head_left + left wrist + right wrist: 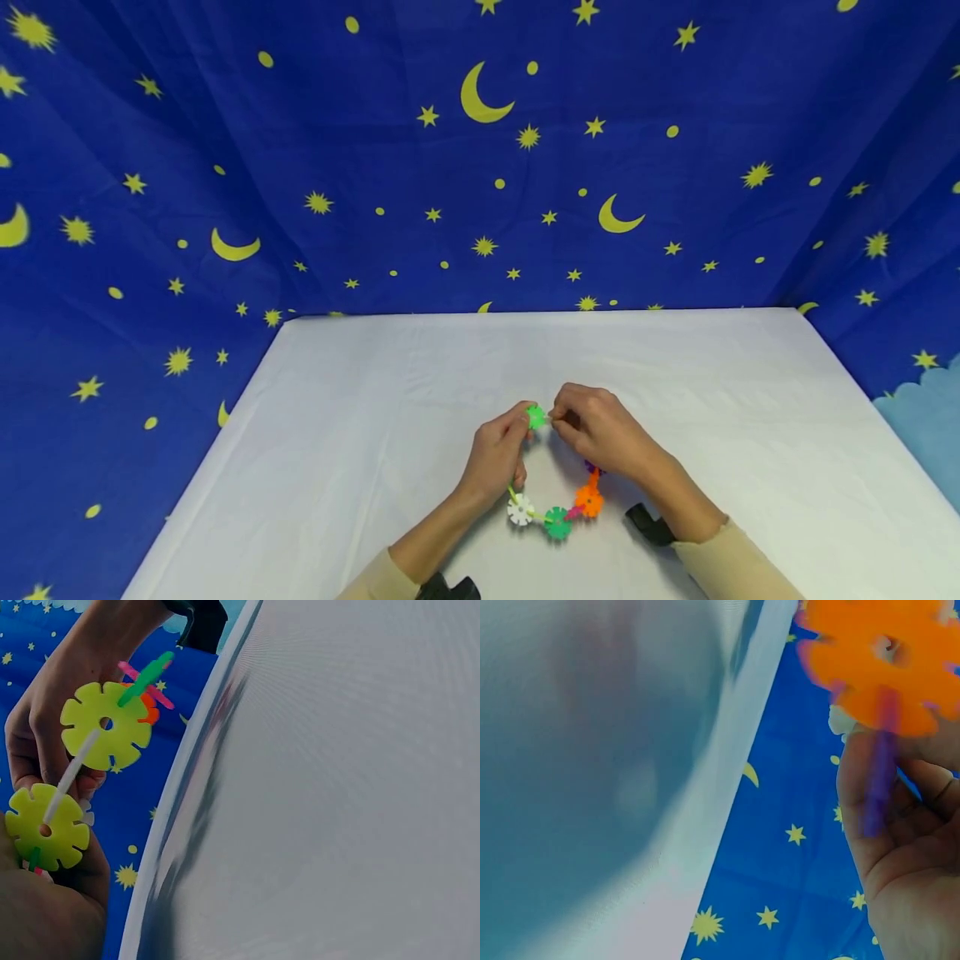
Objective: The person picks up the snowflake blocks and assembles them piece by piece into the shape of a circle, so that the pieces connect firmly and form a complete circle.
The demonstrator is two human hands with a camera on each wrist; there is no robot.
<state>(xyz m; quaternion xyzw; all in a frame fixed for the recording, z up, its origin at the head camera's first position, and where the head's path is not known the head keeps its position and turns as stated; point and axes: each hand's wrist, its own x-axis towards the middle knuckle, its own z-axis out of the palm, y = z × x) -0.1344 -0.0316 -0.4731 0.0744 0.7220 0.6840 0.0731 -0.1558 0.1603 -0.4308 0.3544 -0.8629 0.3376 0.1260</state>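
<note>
In the head view my left hand (491,458) pinches a bright green notched plastic disc (536,417) between thumb and fingers. Close to its right, my right hand (603,427) pinches a small pale stick (548,419) at that disc's edge. Below the hands a chain curves round: a white disc (521,509), a darker green disc (557,523) and an orange disc (589,501), joined by thin sticks. Two yellow discs, one a notched disc (106,726), appear in the left wrist view with a white stick (71,776) between them. A purple stick (881,780) sticks out of a blurred orange disc in the right wrist view.
A white-covered table (360,433) lies under the hands. Behind and beside it hangs a blue cloth (390,158) with yellow stars and moons. Dark wrist mounts, one a black strap piece (649,525), sit by both forearms. Light blue fabric (926,429) shows at the right edge.
</note>
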